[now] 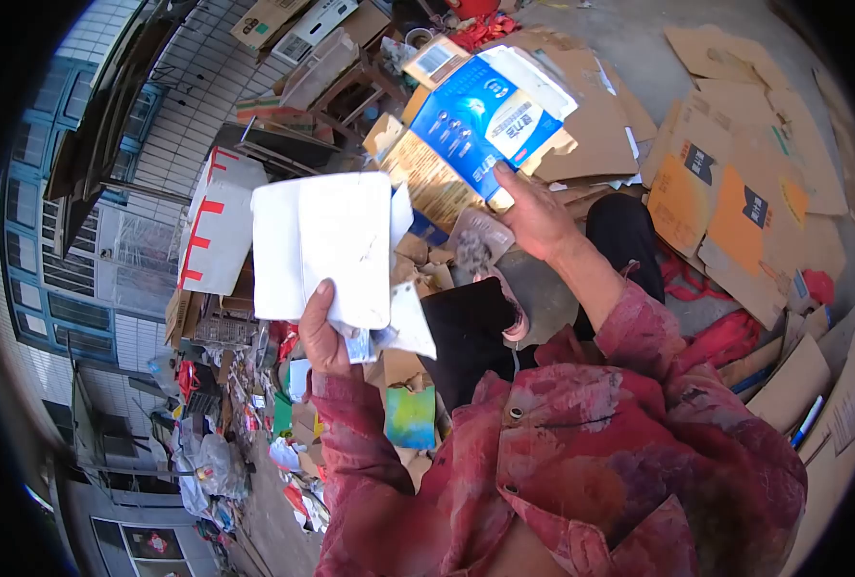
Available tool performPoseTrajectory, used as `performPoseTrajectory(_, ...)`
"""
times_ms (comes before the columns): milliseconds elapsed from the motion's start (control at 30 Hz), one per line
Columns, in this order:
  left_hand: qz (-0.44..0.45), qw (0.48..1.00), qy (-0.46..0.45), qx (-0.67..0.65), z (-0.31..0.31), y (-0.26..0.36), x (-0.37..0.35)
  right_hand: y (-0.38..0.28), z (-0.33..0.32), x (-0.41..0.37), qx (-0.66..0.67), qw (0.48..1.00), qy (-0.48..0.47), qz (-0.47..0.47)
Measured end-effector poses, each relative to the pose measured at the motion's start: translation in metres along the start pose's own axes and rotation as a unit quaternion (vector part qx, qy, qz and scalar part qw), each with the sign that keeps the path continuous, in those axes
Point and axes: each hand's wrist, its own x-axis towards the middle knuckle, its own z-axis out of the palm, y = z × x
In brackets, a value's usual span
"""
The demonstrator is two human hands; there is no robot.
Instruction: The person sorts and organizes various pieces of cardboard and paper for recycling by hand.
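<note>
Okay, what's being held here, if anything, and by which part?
The left hand grips a stack of white pieces by its lower edge; the right hand holds a blue-and-gold carton near its lower end.

The fingers of the left hand (323, 332) are hidden behind the white board (322, 245), as are most fingers of the right hand (540, 216) behind the blue box (470, 125). The box's smaller print is too small to read. What the grey stuff (472, 252) by the clear plastic piece (492, 231) is cannot be told. Black trousers (466, 332) partly cover the pink shoe (517, 310). The top edge cuts off the red container (472, 8); the bottom edge crops the red coat (591, 442), blurred in one patch.
</note>
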Motion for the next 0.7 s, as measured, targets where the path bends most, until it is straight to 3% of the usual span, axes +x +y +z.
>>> performPoseTrajectory(33, 0.001, 1.0, 0.004, 0.004, 0.009, -0.01, 0.012, 0.006, 0.005, -0.002, 0.026, 0.999, -0.013, 0.042)
performPoseTrajectory(100, -0.014, 1.0, -0.017, 0.007, 0.024, -0.039, 0.043, 0.035, 0.002, 0.009, 0.049, 0.998, -0.025, 0.02)
performPoseTrajectory(133, 0.052, 0.996, -0.019, 0.067, 0.038, -0.058, 0.053, 0.034, 0.016, 0.004, 0.131, 0.988, -0.034, 0.077)
performPoseTrajectory(167, 0.116, 0.985, -0.021, 0.127, 0.049, -0.073, 0.06, 0.048, -0.001, 0.016, 0.12, 0.988, -0.048, 0.082)
performPoseTrajectory(367, 0.069, 0.98, -0.048, 0.178, 0.065, -0.1, 0.084, 0.032, -0.011, 0.003, 0.185, 0.977, -0.089, 0.058)
performPoseTrajectory(433, 0.087, 0.974, -0.051, 0.202, 0.068, -0.11, 0.086, 0.038, -0.019, 0.008, 0.045, 0.994, -0.075, 0.06)
performPoseTrajectory(500, 0.111, 0.966, -0.06, 0.227, 0.063, -0.117, 0.093, 0.039, -0.022, 0.012, 0.039, 0.995, -0.054, 0.069)
performPoseTrajectory(567, 0.232, 0.855, -0.069, 0.458, 0.054, -0.123, 0.106, 0.041, -0.03, 0.017, 0.002, 0.999, -0.013, 0.03)
performPoseTrajectory(600, 0.252, 0.818, -0.063, 0.513, 0.049, -0.125, 0.113, 0.038, -0.029, 0.018, -0.018, 0.999, 0.017, 0.031)
performPoseTrajectory(700, 0.228, 0.812, -0.078, 0.531, 0.049, -0.128, 0.133, 0.025, -0.031, 0.024, -0.116, 0.993, 0.019, -0.006)
